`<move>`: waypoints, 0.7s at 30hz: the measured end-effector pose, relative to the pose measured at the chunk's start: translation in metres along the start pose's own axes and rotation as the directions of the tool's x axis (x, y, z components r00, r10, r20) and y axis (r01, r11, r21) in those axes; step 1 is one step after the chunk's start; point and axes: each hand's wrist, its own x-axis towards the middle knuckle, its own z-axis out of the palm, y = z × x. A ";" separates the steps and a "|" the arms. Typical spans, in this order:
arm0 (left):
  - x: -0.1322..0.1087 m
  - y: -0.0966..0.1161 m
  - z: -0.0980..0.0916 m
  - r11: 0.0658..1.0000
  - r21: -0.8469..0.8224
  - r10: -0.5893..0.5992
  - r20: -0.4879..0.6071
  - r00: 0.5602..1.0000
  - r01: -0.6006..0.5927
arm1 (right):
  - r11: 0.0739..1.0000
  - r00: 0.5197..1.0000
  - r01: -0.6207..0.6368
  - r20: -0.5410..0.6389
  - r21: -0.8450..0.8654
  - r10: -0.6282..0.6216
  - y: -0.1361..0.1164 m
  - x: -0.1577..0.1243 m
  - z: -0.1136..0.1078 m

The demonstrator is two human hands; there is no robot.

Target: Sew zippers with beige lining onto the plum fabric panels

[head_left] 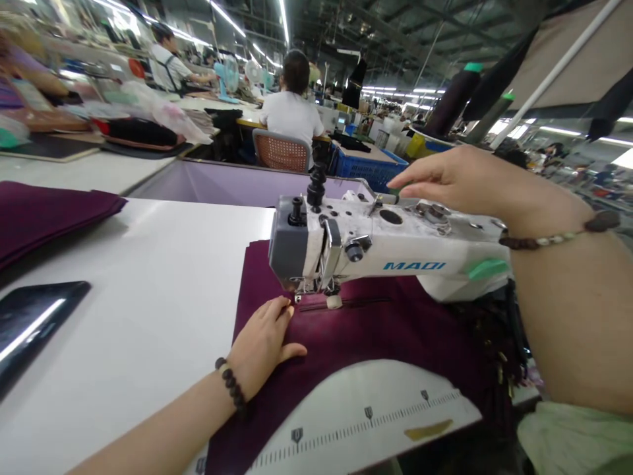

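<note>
My left hand (264, 344) lies flat on dark maroon fabric (376, 330), fingers stretched toward the presser foot (316, 293) of a white sewing machine (395, 247). A zipper line runs along the fabric under the machine arm. My right hand (457, 181) reaches over the top of the machine head, fingers pointing left and loosely extended, hovering just above it near the thread guide. Nothing shows in either hand. Both wrists wear bead bracelets.
A folded maroon fabric stack (49, 214) lies at the far left of the white table (148, 297). A black phone (30, 323) rests near the left edge. A white ruler template (366, 415) sits in front. Other people (291, 105) work at benches behind.
</note>
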 end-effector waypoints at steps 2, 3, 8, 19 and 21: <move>-0.001 -0.002 0.002 1.000 0.024 0.020 0.000 1.000 -0.020 | 0.997 1.000 -0.019 0.006 -0.072 0.020 0.000 0.005 0.002; -0.001 -0.002 0.003 0.999 0.041 0.021 0.008 1.000 -0.021 | 0.991 0.999 -0.005 -0.035 -0.135 0.001 -0.001 0.006 0.003; -0.001 0.001 0.002 0.996 0.086 0.006 0.053 0.999 -0.010 | 0.887 0.953 -0.038 -0.283 -0.460 -0.106 -0.006 0.019 0.001; 0.000 0.002 0.000 0.996 0.087 0.010 0.110 0.994 -0.020 | 0.896 0.847 -0.220 -0.532 -0.386 -0.021 0.004 0.027 -0.008; 0.002 0.003 -0.001 0.994 0.110 0.013 0.117 0.993 -0.026 | 0.909 0.855 -0.227 -0.519 -0.349 0.014 0.006 0.026 -0.011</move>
